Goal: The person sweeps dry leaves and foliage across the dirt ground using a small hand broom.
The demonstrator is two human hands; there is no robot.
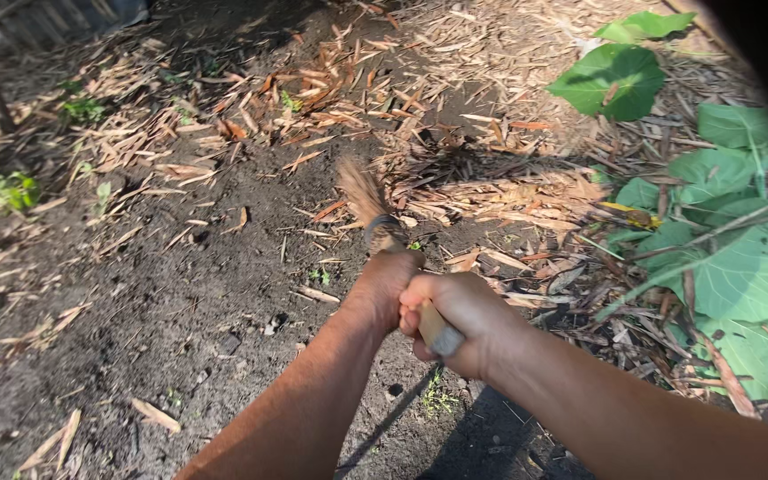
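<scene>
Two hands are what we see first: our right hand (460, 322) is wrapped shut around the near end of a wooden handle (438, 331), and our left hand (384, 286) is closed on it just ahead. The tool's blurred head (364, 191) sticks out past the left hand, above dark bare soil (180, 293). Farther out lie dry leaf litter (455, 191); broad green leaves (731, 258) crowd the right edge.

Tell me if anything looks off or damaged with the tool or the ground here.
Nothing looks damaged. The tool head is only motion-blurred, so its state is unclear. Both the left hand and right hand grip the wooden handle over dark soil.
</scene>
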